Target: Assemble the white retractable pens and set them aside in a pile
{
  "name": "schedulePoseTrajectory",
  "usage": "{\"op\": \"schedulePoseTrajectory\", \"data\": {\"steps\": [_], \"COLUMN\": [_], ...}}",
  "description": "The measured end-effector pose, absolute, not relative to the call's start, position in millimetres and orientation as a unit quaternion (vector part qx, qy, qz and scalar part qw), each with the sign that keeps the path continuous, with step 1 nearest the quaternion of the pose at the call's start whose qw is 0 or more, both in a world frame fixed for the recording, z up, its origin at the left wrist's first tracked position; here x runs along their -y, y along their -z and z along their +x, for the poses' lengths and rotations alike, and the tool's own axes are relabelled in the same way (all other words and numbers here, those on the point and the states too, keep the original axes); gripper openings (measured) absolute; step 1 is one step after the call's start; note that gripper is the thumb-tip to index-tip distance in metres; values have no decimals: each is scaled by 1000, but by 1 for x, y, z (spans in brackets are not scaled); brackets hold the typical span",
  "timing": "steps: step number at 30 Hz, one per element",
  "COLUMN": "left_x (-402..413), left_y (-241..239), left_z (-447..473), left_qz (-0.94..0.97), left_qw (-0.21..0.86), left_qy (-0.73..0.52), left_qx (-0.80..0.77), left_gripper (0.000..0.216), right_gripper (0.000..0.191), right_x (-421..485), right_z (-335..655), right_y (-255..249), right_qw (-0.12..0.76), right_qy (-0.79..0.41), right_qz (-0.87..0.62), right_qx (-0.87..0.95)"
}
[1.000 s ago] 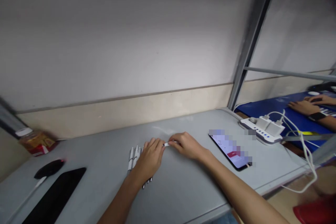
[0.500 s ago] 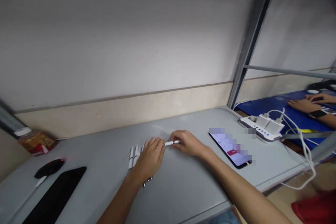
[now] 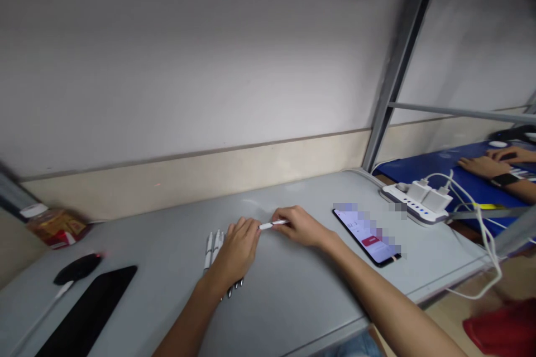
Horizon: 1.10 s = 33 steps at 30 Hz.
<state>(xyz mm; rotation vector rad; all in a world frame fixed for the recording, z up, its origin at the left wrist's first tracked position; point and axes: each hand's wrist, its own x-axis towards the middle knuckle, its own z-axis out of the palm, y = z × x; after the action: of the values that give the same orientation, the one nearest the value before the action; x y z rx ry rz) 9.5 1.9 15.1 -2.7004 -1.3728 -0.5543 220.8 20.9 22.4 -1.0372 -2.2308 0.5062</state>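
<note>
A white pen (image 3: 265,226) is held level between my two hands, a little above the grey desk (image 3: 288,279). My left hand (image 3: 239,248) is closed round its left end, fingers together. The right end is pinched between the thumb and fingers of my right hand (image 3: 298,226). Under and beside my left hand lie several white pens (image 3: 208,251) in a row, with silver tips showing below the wrist. That hand and forearm hide the middle of the row.
A lit phone (image 3: 368,237) lies right of my right forearm, before a white power strip (image 3: 414,205) with plugs and cables. At left are a jar (image 3: 56,227), a black mouse-like device (image 3: 77,269) and a black slab (image 3: 90,312). Another person's hands (image 3: 486,167) rest over a blue desk.
Both hands keep hold of the pen and have barely moved. The dark middle part of the pen shows slightly further left, and the view has shifted a little.
</note>
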Motion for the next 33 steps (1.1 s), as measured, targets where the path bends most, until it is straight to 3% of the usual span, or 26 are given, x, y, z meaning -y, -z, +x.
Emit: {"op": "schedulePoseTrajectory", "data": {"steps": [5,11,16,23,27,33], "left_x": [-2,-4,-9,-8,-7,-2], "left_y": [-15,-15,-14,-20,-22,-25], "left_z": [9,7,2,-2,2,9], "left_qz": [-878,-867,-867,-873,-870,-883], "left_qw": [36,25,41,110,130,42], "left_qy": [178,193,184,184,201,210], "left_qx": [443,458,462,439,431,419], "left_gripper": [30,29,25,24,25,23], "right_gripper": [23,24,22,30,30,34], "right_x": [-21,-22,-22,-18,-21,-25], "right_z": [221,226,223,219,222,219], "right_y": [-22,-24,-22,-26,-27,-28], "right_qw": [291,334,314,307,347,447], "right_qy": [-198,-179,-200,-293,-377,-529], "right_qz": [-388,-376,-367,-352,-352,-360], "right_qx": [852,846,852,834,783,625]}}
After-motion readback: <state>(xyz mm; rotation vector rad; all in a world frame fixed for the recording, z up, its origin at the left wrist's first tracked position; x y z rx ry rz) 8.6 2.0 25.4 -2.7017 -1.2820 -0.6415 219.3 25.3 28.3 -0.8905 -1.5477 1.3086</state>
